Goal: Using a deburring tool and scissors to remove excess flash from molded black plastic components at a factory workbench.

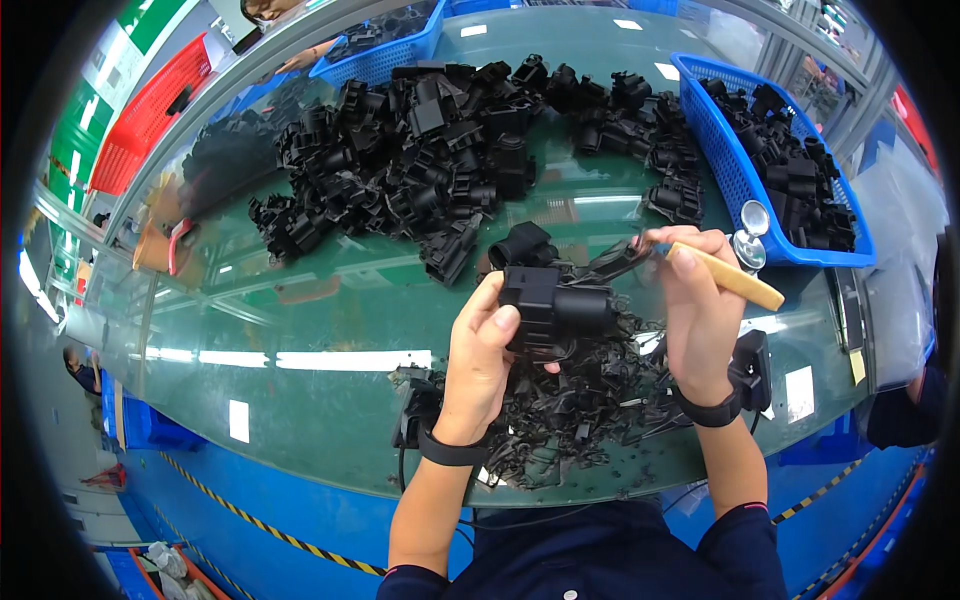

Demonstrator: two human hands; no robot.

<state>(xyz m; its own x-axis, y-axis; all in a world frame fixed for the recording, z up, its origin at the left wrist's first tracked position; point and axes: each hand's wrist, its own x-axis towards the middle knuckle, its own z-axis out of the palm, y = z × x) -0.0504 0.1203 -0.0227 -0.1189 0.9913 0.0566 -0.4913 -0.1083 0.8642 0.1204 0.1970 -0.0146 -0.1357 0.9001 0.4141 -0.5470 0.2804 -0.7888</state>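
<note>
My left hand (485, 345) is closed round a black plastic part (582, 310) with a boxy end and a short round barrel, held above the table. In my right hand (697, 315) is a tool with a flat yellow handle (735, 277). The handle points away to the right, and the tool's working end by my fingertips is too blurred to make out. Thin black plastic shows between that end and the part. Another black part (525, 245) lies just beyond my left hand. Beneath both hands spreads a heap of small black plastic scraps (565, 410).
A large pile of black parts (400, 150) covers the far side of the green table (300, 400). Blue baskets of parts stand at the right (725, 150) and far back (400, 58). A metal, round-topped object (752, 235) stands beside the right basket. Another person's hand (305, 58) reaches in far left.
</note>
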